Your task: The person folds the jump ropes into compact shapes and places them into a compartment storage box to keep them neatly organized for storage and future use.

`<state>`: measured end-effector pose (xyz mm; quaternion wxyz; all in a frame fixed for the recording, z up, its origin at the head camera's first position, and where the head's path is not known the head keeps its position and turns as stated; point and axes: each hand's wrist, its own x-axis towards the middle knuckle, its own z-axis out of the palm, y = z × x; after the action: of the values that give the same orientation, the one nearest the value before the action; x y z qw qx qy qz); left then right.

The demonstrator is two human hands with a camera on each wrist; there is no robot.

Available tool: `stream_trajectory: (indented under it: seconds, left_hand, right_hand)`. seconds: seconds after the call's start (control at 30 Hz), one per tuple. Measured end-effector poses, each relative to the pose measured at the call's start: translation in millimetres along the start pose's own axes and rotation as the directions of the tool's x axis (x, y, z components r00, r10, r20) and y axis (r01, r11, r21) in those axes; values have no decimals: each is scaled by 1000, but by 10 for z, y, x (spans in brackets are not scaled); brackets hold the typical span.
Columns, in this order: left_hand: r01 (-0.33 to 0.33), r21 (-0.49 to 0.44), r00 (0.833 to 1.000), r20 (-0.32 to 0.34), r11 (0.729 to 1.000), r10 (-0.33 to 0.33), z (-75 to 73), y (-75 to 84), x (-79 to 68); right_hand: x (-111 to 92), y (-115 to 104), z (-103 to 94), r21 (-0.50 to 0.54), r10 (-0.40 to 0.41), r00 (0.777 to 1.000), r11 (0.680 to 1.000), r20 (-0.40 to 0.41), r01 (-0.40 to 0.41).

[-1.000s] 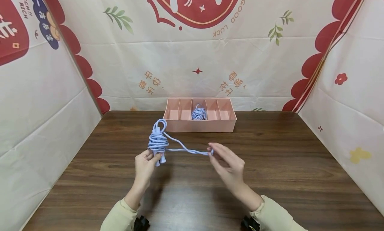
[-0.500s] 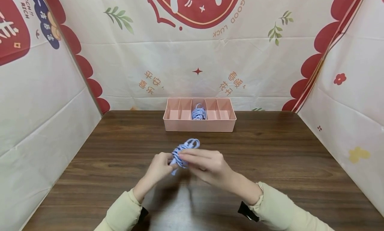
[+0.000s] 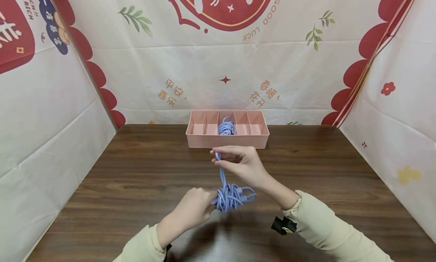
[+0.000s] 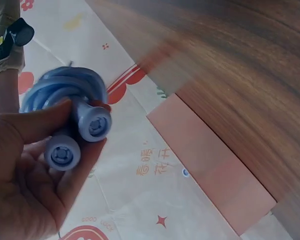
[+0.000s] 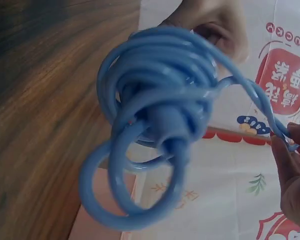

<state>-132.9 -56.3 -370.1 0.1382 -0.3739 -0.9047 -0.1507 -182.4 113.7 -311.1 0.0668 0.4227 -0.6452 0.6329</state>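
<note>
A light blue jump rope (image 3: 229, 197) is bundled over the table, its cord wound in several turns around its two handles. My left hand (image 3: 194, 208) grips the handles; their round ends (image 4: 95, 124) poke out between thumb and fingers in the left wrist view. My right hand (image 3: 243, 163) pinches the loose end of the doubled cord (image 3: 223, 177), drawn up from the bundle toward the far side. In the right wrist view, cord loops (image 5: 134, 200) stick out past the wound part, and two strands run twisted to the right fingertips (image 5: 285, 150).
A pink divided box (image 3: 228, 141) stands at the back of the wooden table (image 3: 136, 171). Another coiled blue rope (image 3: 226, 126) lies in its middle compartment. Printed white cloth (image 3: 204, 65) walls off the back and both sides.
The bundle has moved nearer and to the right and turned from upright to sideways. My right hand went across to the bundle, then up and away, with the cord end pinched.
</note>
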Motion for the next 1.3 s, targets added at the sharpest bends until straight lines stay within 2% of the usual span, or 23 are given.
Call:
stream_trajectory:
  seconds: [0.07,0.17,0.27,0.33,0.4,0.47,0.6,0.7,0.73,0.83,0.87,0.93,1.0,1.1,1.23,1.3]
  left_hand:
    - [-52,6,999,-8,999,52,-4,0,-10]
    - [-117,-44,991,-71,992,114,6,-20,-30]
    - [-172,-188,979,-145,967,146,30,-28,-53]
    - [-189,-326,976,-169,926,140,60,-20,-68]
    - [-192,-473,978,-168,860,126,100,-1,-82]
    - [-182,-598,981,-162,780,104,137,17,-95]
    - [-136,-803,990,-132,580,49,168,25,-112]
    - [-84,-907,995,-101,412,-20,178,-6,-116]
    - [-66,-931,995,-91,358,-52,183,-19,-114]
    - [-43,-967,989,-76,252,-124,217,-62,-104]
    - [-33,-975,986,-68,222,-150,230,-72,-101]
    - [-1,-986,978,-36,168,-206,256,-90,-94]
    - [28,-992,968,-4,124,-250,280,-101,-90]
    - [40,-996,958,17,76,-288,307,-108,-83]
    - [34,-999,951,23,30,-310,328,-97,-84]
    - [32,-999,945,24,18,-325,337,-89,-84]
  right_hand:
    - [7,2,-21,23,83,996,996,-22,-83]
    - [14,30,-75,44,180,980,983,-80,-177]
    - [-1,105,-145,95,276,945,960,-177,-262]
    - [-44,179,-173,158,348,912,935,-218,-319]
    - [-98,246,-170,239,421,875,899,-238,-367]
    - [-162,307,-145,289,460,853,875,-247,-388]
    - [-292,383,-65,281,445,844,886,-299,-368]
    - [-413,428,14,307,425,842,893,-332,-329]
    - [-451,443,47,321,436,828,888,-352,-330]
    - [-530,475,154,349,494,748,864,-443,-363]
    - [-544,480,193,352,519,716,852,-467,-388]
    - [-565,479,270,387,588,639,808,-496,-444]
    - [-582,456,337,443,642,591,766,-489,-466]
    - [-597,405,415,528,709,546,702,-446,-478]
    - [-621,317,496,619,746,526,650,-410,-441]
    - [-637,277,529,653,749,526,637,-403,-408]
